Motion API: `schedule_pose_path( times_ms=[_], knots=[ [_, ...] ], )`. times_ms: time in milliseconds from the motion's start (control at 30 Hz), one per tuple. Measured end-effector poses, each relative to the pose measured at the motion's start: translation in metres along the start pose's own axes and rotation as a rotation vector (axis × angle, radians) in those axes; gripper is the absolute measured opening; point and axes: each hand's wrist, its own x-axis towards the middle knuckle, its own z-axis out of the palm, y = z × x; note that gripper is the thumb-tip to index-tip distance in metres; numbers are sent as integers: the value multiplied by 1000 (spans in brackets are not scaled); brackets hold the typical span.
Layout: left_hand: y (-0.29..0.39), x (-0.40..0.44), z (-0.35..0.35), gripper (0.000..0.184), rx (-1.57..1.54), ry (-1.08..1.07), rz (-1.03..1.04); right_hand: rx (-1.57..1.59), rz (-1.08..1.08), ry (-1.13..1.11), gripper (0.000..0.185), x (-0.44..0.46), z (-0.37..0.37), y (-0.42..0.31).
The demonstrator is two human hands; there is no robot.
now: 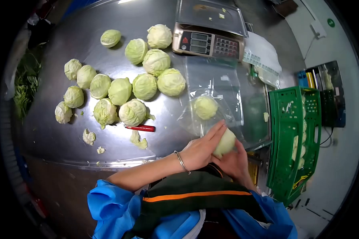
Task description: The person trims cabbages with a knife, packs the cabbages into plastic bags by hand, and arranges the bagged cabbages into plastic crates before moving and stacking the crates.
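Observation:
A pale cabbage [225,143] is held between my two hands near the table's front edge. My left hand [201,151], with a bracelet at the wrist, lies along its left side, fingers together. My right hand [236,161] curls around its right and lower side. Just beyond them, another cabbage [206,106] rests among clear plastic bags [221,81]; whether it is inside one I cannot tell. To the left, several more cabbages [119,91] stand in a loose group. A red-handled knife [141,128] lies beside them, its blade mostly out of sight.
The cabbages lie on a metal table [119,147] with loose leaf scraps [89,136]. A weighing scale [209,42] stands at the back, with a sheet of labels [263,55] to its right. A green crate [281,139] stands beyond the table's right edge. Leafy greens [27,79] are at far left.

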Motion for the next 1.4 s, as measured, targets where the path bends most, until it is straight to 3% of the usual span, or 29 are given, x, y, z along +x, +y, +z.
schedule_pose_path(
  times_ms=[67,133,167,233,333,367,467,533,600,633,733,767,867,967,1000,1100,1200,1233,1333,1367,1400],
  knots=[
    [6,-3,12,84,12,68,-30,33,5,-3,53,13,-15,2],
    [9,-4,18,84,36,159,-51,-217,-41,-59,54,23,-25,8],
    [6,-4,24,80,95,304,-36,-574,-260,-45,60,25,-32,10],
    [1,-8,24,75,144,349,-71,-1291,-714,-9,71,25,-43,11],
    [-19,-16,43,55,243,467,-5,-2106,-1411,518,87,36,-21,0],
    [-24,-22,51,51,264,486,-1,-2262,-1341,581,93,59,-36,-9],
    [-40,-37,71,52,452,706,-92,-1902,-818,285,88,88,-77,-23],
    [-50,-44,82,64,493,818,-268,-1821,-803,240,76,98,-97,-24],
    [-55,-47,94,69,203,770,-509,-1726,-699,240,69,92,-109,-16],
    [-56,-43,93,55,-23,708,-627,-1727,-904,238,53,98,-110,-11],
    [-56,-26,76,44,54,747,-473,-1231,-661,181,40,102,-88,-35],
    [-57,-14,65,33,66,906,-320,-1232,-734,250,33,93,-66,-45],
    [-24,8,14,24,126,790,-276,-1119,-815,134,32,67,-21,-82],
    [-7,10,4,19,261,731,-212,-1428,-682,165,30,64,-16,-101],
    [-24,7,18,18,205,771,-159,-1413,-709,159,30,66,-26,-100],
    [-37,-8,67,15,107,763,-274,-1359,-718,219,29,63,-84,-74],
    [-32,-13,83,16,36,776,-348,-1821,-1543,324,27,35,-75,-40],
    [-35,-14,85,17,58,803,-296,-1872,-1444,105,28,26,-81,-32],
    [-30,-19,83,18,83,759,-300,-1850,-794,121,36,30,-67,-6],
    [-32,-20,83,23,181,765,-233,-1889,-881,204,44,52,-78,-7],
    [-32,-22,87,25,185,737,-224,-1887,-798,322,47,59,-76,-8]
  ],
)
